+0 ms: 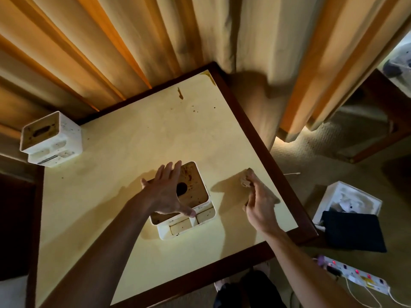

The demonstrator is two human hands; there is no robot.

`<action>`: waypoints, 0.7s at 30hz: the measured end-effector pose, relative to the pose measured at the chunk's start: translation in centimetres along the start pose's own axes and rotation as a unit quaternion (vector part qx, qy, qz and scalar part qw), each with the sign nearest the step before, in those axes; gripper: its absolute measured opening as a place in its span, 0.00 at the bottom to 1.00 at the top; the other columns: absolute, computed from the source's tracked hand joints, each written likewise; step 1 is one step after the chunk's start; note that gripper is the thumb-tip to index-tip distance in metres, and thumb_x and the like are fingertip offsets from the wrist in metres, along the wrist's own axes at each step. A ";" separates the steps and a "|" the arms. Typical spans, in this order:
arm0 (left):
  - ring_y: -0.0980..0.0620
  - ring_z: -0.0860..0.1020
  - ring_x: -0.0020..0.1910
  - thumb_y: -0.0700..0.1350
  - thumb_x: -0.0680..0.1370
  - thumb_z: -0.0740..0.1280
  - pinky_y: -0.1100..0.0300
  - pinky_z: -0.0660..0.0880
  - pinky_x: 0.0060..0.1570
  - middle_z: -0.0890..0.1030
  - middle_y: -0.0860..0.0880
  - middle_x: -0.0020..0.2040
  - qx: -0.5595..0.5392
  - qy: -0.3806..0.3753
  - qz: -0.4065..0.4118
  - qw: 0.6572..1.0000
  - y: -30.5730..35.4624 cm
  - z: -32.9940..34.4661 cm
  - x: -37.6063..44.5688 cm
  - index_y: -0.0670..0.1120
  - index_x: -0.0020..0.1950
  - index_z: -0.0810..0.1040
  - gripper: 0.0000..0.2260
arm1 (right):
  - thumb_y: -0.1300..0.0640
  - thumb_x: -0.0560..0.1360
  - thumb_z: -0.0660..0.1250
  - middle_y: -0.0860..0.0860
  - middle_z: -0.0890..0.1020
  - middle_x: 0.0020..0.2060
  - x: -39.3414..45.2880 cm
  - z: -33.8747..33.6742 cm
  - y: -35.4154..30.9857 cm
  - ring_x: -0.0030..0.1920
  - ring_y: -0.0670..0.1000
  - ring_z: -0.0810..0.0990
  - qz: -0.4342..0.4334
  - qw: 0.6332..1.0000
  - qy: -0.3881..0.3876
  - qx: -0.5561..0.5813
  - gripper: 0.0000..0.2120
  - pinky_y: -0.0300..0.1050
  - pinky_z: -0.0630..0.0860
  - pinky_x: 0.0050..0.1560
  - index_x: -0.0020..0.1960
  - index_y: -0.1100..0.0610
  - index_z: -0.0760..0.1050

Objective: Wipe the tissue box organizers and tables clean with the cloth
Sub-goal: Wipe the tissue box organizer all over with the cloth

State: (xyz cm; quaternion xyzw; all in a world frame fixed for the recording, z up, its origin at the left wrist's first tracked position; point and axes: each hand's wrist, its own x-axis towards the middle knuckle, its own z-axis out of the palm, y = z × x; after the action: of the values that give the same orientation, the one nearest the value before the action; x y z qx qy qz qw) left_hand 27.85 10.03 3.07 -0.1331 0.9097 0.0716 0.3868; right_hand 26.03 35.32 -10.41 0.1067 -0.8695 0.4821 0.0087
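On the cream, dark-framed table (124, 138), my left hand (168, 192) rests flat-fingered on the near white tissue box organizer (195, 218), compartments empty; my right hand (259, 205) grips the tan cloth (268, 193); I read no writing.

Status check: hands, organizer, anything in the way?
Left hand flat on organizer. Right hand grips cloth on table. Stains at far edge; nothing blocking.

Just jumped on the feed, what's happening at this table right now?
A person is cleaning a yellow table. The left hand rests with straight fingers on the tissue box organizer in the middle, while the right hand grips a cloth against the tabletop beside it. Brown stains remain near the far corner; a second organizer sits at the far left corner.
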 end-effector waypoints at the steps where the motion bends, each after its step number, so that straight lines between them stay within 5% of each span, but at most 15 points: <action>1: 0.48 0.32 0.79 0.73 0.58 0.75 0.29 0.43 0.73 0.29 0.52 0.79 -0.001 0.001 0.001 1.000 0.0 0.0 0.0 0.55 0.76 0.25 0.69 | 0.71 0.75 0.64 0.60 0.80 0.60 0.2 -0.4 -0.9 0.57 0.57 0.81 0.018 0.999 -0.013 0.030 0.21 0.48 0.79 0.58 0.68 0.66 0.71; 3: 0.49 0.32 0.78 0.73 0.58 0.75 0.30 0.42 0.73 0.29 0.53 0.79 -0.007 -0.001 0.002 1.000 -0.1 0.1 0.0 0.56 0.76 0.25 0.69 | 0.64 0.81 0.59 0.53 0.83 0.49 0.4 -0.9 -2.4 0.43 0.52 0.83 0.075 0.992 -0.053 0.088 0.14 0.40 0.81 0.43 0.65 0.63 0.73; 5: 0.50 0.31 0.78 0.73 0.57 0.75 0.30 0.41 0.73 0.29 0.54 0.79 -0.016 -0.001 0.004 1.000 -0.2 0.2 0.1 0.57 0.76 0.25 0.69 | 0.57 0.83 0.55 0.43 0.79 0.34 0.6 -0.8 -3.4 0.29 0.50 0.76 0.111 0.978 -0.085 0.155 0.12 0.56 0.78 0.30 0.62 0.55 0.74; 7: 0.50 0.31 0.78 0.74 0.57 0.75 0.30 0.41 0.73 0.29 0.54 0.79 -0.019 0.001 0.005 1.000 -0.3 0.2 0.1 0.57 0.76 0.25 0.69 | 0.55 0.84 0.54 0.41 0.75 0.27 0.8 -0.3 -3.7 0.26 0.46 0.70 0.116 0.968 -0.098 0.202 0.11 0.55 0.70 0.25 0.61 0.52 0.73; 11: 0.51 0.31 0.78 0.75 0.56 0.74 0.30 0.40 0.73 0.29 0.55 0.78 -0.021 0.006 0.007 1.000 -0.4 0.3 0.2 0.58 0.76 0.25 0.69 | 0.53 0.84 0.53 0.36 0.75 0.36 0.6 0.8 -5.1 0.36 0.38 0.73 0.148 0.942 -0.139 0.267 0.12 0.38 0.71 0.38 0.64 0.42 0.70; 15: 0.51 0.31 0.78 0.75 0.56 0.73 0.31 0.40 0.73 0.29 0.55 0.78 -0.021 0.006 0.007 1.000 -0.5 0.4 0.3 0.59 0.75 0.25 0.69 | 0.56 0.85 0.52 0.43 0.76 0.37 -0.2 1.4 -6.6 0.34 0.38 0.76 0.181 0.903 -0.195 0.336 0.10 0.32 0.71 0.33 0.60 0.48 0.69; 18: 0.51 0.31 0.78 0.75 0.55 0.74 0.31 0.40 0.73 0.29 0.56 0.78 -0.022 0.005 0.004 1.000 -0.5 0.5 0.4 0.60 0.75 0.24 0.69 | 0.50 0.80 0.59 0.50 0.80 0.50 -0.8 2.0 -7.1 0.50 0.45 0.79 0.217 0.860 -0.232 0.398 0.10 0.37 0.72 0.49 0.59 0.50 0.73; 21: 0.51 0.31 0.78 0.75 0.55 0.74 0.31 0.40 0.73 0.29 0.56 0.78 -0.025 0.002 0.004 1.000 -0.6 0.5 0.5 0.60 0.74 0.24 0.69 | 0.43 0.75 0.62 0.56 0.79 0.62 -0.8 2.1 -7.2 0.65 0.54 0.74 0.314 0.770 -0.218 0.511 0.25 0.49 0.67 0.65 0.66 0.57 0.72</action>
State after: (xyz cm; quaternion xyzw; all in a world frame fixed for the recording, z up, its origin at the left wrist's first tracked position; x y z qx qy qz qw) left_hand 28.04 9.47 2.34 -0.1392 0.9090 0.0961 0.3810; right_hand 28.43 29.96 -5.60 -0.0813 -0.4587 0.7947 -0.3891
